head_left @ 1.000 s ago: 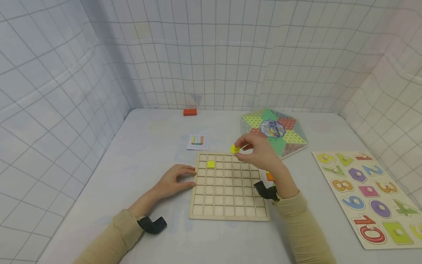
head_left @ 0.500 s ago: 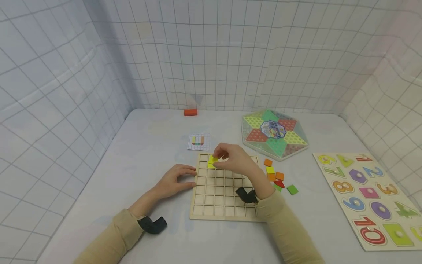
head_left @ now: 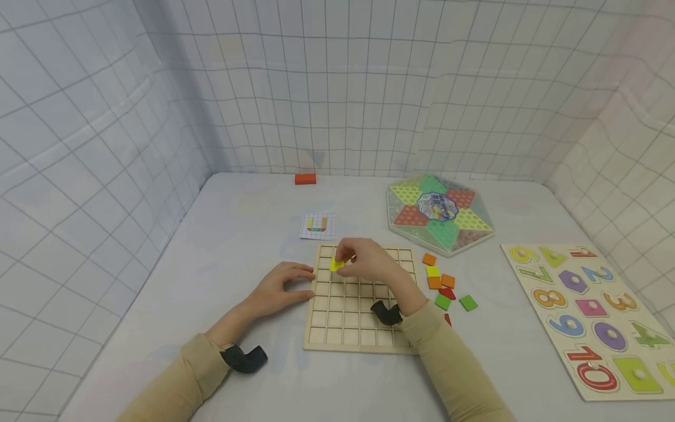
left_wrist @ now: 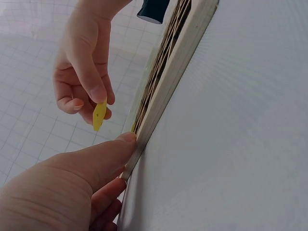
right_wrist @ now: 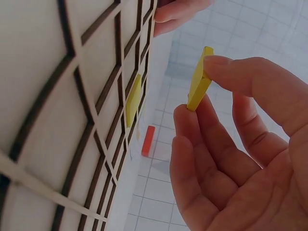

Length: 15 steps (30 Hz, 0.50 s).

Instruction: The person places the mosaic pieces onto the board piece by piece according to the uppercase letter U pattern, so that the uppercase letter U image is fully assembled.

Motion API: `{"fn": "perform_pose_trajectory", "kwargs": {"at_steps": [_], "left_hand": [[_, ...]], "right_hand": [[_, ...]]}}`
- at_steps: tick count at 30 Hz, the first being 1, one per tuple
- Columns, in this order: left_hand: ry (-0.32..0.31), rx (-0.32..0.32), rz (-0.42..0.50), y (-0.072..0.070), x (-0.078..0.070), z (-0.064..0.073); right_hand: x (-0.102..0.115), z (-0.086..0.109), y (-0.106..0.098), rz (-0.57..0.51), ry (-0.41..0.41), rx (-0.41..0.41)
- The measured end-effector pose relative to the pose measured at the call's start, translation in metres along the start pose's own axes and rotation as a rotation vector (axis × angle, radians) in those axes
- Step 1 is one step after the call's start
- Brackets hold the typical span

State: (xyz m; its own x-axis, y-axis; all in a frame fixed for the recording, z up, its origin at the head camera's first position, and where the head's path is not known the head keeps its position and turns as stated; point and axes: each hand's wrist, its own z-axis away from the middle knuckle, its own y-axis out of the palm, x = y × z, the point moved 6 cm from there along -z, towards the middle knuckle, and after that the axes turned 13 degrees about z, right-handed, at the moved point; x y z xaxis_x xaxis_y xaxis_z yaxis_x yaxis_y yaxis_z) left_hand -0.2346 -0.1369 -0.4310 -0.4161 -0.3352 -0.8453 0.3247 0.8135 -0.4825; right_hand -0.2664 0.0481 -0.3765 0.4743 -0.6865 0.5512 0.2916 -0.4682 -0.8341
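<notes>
Pinching a tile (right_wrist: 197, 83), the right hand (head_left: 365, 259) hovers over a grid (head_left: 334, 303) holding another (right_wrist: 133, 102).

The right hand (head_left: 366, 259) obscures part of the wooden grid board (head_left: 350, 320); the head view's edge crops a number puzzle board (head_left: 589, 308).

1. Small tile (head_left: 336, 266), centre: plain yellow.
2. Grid board (head_left: 350, 319), lower centre: pale wood, squared by raised lines.
3. Card (head_left: 318, 224), centre: white, finely gridded, its figure yellow, orange, red, green.
4. Loose tiles (head_left: 434, 283), right of centre: orange, yellow, red, green.
5. Star board (head_left: 443, 233), upper right: red, green, yellow points.
6. Block (head_left: 305, 179), upper centre: red.
7. Sleeves (head_left: 448, 357), lower edge: tan.
8. Backdrop (head_left: 369, 88), top: white, dark-checked.
</notes>
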Motion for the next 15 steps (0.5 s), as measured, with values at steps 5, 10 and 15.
{"fn": "perform_pose_trajectory", "kwargs": {"at_steps": [5,10,15], "left_hand": [[0.009,0.003,-0.008,0.0004,0.0001,-0.0003],[0.000,0.004,-0.003,0.0002,-0.0003,0.0001],[-0.008,0.007,0.003,0.0002,-0.0011,0.0002]], "right_hand": [[-0.0045,-0.0010,0.0042,0.031,0.022,0.013],[-0.0075,-0.0022,0.0073,0.045,0.033,0.027],[-0.0094,-0.0033,0.0106,0.020,0.016,0.039]]}}
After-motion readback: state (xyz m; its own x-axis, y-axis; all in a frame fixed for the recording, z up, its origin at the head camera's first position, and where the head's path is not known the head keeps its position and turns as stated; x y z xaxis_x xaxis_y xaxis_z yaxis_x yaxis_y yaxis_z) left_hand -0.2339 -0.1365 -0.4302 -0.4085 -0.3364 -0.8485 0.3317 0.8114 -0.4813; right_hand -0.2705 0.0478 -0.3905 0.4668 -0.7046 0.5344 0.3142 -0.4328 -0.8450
